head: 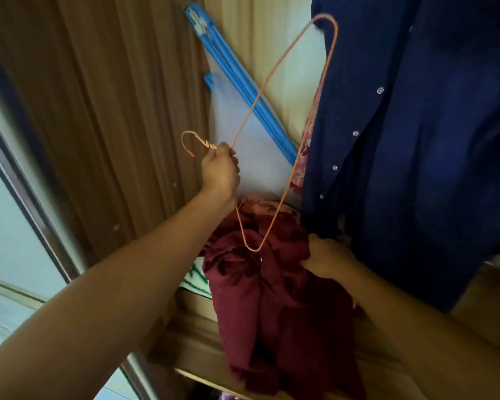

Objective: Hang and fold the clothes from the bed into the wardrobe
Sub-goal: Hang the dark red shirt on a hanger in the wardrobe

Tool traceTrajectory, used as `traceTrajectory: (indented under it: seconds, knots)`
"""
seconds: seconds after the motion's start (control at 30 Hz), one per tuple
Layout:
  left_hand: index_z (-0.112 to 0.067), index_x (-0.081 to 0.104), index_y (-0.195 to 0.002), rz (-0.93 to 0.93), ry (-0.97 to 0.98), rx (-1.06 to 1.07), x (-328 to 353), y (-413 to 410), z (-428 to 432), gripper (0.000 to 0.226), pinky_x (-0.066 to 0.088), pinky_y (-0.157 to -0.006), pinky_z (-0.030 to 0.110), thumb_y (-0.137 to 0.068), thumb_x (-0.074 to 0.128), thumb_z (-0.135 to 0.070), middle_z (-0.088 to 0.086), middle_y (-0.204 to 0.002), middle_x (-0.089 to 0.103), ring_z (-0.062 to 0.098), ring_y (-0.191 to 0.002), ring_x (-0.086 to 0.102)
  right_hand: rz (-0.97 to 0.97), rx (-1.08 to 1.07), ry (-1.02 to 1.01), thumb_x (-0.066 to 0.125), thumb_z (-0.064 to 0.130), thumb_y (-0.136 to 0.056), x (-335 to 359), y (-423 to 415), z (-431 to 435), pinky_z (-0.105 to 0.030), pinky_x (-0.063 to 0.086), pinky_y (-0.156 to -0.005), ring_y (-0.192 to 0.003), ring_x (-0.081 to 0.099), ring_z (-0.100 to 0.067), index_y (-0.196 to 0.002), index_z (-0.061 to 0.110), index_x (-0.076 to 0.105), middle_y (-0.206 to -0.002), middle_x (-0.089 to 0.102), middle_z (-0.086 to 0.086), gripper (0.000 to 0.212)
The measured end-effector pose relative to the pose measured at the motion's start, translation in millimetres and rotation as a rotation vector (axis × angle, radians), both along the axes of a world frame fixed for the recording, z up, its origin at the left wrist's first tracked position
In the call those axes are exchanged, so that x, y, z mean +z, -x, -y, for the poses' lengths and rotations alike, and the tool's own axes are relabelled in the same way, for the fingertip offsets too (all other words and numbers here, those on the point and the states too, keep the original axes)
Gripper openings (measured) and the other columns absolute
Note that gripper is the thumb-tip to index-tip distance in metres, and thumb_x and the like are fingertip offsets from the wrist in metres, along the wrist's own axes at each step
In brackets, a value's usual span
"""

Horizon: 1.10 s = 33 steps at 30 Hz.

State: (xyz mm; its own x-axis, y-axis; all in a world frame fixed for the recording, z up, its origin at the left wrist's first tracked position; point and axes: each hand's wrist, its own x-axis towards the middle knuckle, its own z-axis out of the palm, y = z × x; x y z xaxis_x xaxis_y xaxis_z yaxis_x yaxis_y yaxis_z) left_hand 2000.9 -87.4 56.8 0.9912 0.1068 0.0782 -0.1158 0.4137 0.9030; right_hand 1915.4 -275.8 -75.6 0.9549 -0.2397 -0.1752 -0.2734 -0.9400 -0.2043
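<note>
My left hand [220,170] grips an orange wire hanger [286,116] at its twisted neck, just below the hook. The hanger stands on end, one corner high near a hanging navy buttoned shirt [416,125], the other corner low against a maroon garment [272,298]. My right hand [326,259] clutches the maroon garment at its upper right edge. The garment is bunched and drapes over the front edge of a wooden wardrobe shelf [191,327].
A brown wood-grain wardrobe panel [98,111] fills the left. A blue plastic frame [243,88] leans against the pale back wall. A red patterned cloth [302,166] peeks beside the navy shirt. A white-green folded item [195,280] lies on the shelf.
</note>
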Motion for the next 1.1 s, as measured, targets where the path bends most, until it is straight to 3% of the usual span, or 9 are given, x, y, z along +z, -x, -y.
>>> traceTrajectory:
  seconds: [0.07, 0.13, 0.3, 0.37, 0.47, 0.53, 0.67, 0.87, 1.1]
  knots:
    - [-0.021, 0.043, -0.070, -0.021, 0.036, -0.023, 3.7, 1.0, -0.2, 0.026, 0.020, -0.050, 0.024, -0.096, 0.042, -0.016, -0.008, -0.048, 0.034, 0.009, -0.041, 0.025, 0.118, 0.006, 0.035, 0.048, 0.019, -0.098, -1.3, -2.1, -1.9, -0.036, 0.047, -0.075, -0.088, 0.056, -0.024, -0.103, 0.015, 0.054, -0.108, 0.062, -0.010, 0.009]
    - [-0.021, 0.043, -0.073, -0.037, 0.061, -0.035, 5.3, 2.6, 0.7, 0.022, 0.025, -0.052, 0.025, -0.095, 0.042, -0.019, -0.008, -0.048, 0.035, 0.010, -0.043, 0.027, 0.235, -0.018, 0.091, 0.042, 0.013, -0.100, 1.0, -2.4, -1.7, -0.037, 0.051, -0.071, -0.088, 0.059, -0.028, -0.085, 0.013, 0.052, -0.100, 0.062, -0.010, 0.018]
    - [-0.021, 0.045, -0.075, -0.033, 0.082, -0.017, 5.2, 1.3, 1.5, 0.022, 0.033, -0.060, 0.028, -0.097, 0.042, -0.021, -0.009, -0.050, 0.038, 0.009, -0.044, 0.030, 0.653, 0.034, 0.353, 0.049, 0.019, -0.099, 7.1, 6.0, -8.0, -0.045, 0.047, -0.077, -0.099, 0.055, -0.038, -0.105, 0.008, 0.062, -0.106, 0.056, -0.017, 0.017]
    - [-0.020, 0.045, -0.076, -0.024, 0.072, -0.013, -2.0, 0.7, 1.4, 0.022, 0.032, -0.059, 0.028, -0.098, 0.042, -0.020, -0.007, -0.052, 0.038, 0.009, -0.045, 0.030, 0.665, 0.194, 0.254, 0.048, 0.033, -0.101, -1.3, 12.1, -20.6, -0.041, 0.049, -0.068, -0.088, 0.061, -0.036, -0.098, 0.011, 0.061, -0.097, 0.060, -0.014, 0.027]
    - [-0.019, 0.045, -0.076, -0.036, 0.065, -0.008, -16.5, 0.6, 1.6, 0.024, 0.029, -0.057, 0.029, -0.100, 0.042, -0.019, -0.005, -0.054, 0.037, 0.009, -0.047, 0.030, 0.266, 0.256, 0.208, 0.045, 0.068, -0.094, -26.7, 16.6, -47.0, -0.036, 0.052, -0.071, -0.090, 0.066, -0.028, -0.103, 0.019, 0.061, -0.101, 0.065, -0.006, 0.053]
    - [-0.019, 0.046, -0.075, -0.043, 0.067, -0.013, -22.4, 0.5, 0.3, 0.025, 0.029, -0.057, 0.029, -0.100, 0.042, -0.019, -0.005, -0.054, 0.037, 0.009, -0.047, 0.030, 0.130, 0.196, 0.197, 0.054, 0.061, -0.093, -42.8, 16.3, -54.1, -0.039, 0.055, -0.081, -0.100, 0.065, -0.027, -0.112, 0.019, 0.061, -0.111, 0.064, -0.005, 0.047]
    - [-0.020, 0.045, -0.074, -0.023, 0.059, -0.020, -27.2, -3.0, -9.8, 0.026, 0.029, -0.055, 0.028, -0.099, 0.042, -0.020, -0.007, -0.051, 0.036, 0.009, -0.045, 0.029, 0.271, 0.034, -0.124, 0.046, 0.025, -0.102, -52.7, 11.4, -51.2, -0.037, 0.056, -0.082, -0.092, 0.065, -0.025, -0.094, 0.015, 0.063, -0.100, 0.067, -0.005, 0.020]
    - [-0.020, 0.043, -0.075, -0.023, 0.071, -0.021, -28.9, -4.5, -22.0, 0.024, 0.029, -0.056, 0.027, -0.099, 0.042, -0.021, -0.005, -0.054, 0.035, 0.011, -0.048, 0.027, 0.614, -0.159, -0.498, 0.044, 0.010, -0.099, -2.7, -12.2, -33.9, -0.034, 0.048, -0.082, -0.100, 0.063, -0.033, -0.108, 0.008, 0.064, -0.107, 0.067, -0.017, 0.022]
    - [-0.021, 0.045, -0.074, 0.035, 0.126, -0.045, -21.1, 5.1, -15.0, 0.027, 0.030, -0.056, 0.027, -0.100, 0.043, -0.020, -0.005, -0.054, 0.036, 0.010, -0.046, 0.030, 0.706, -0.089, -0.724, 0.050, 0.011, -0.096, 88.4, -16.9, -25.8, -0.032, 0.050, -0.076, -0.081, 0.063, -0.023, -0.099, 0.007, 0.072, -0.092, 0.071, -0.013, 0.023]
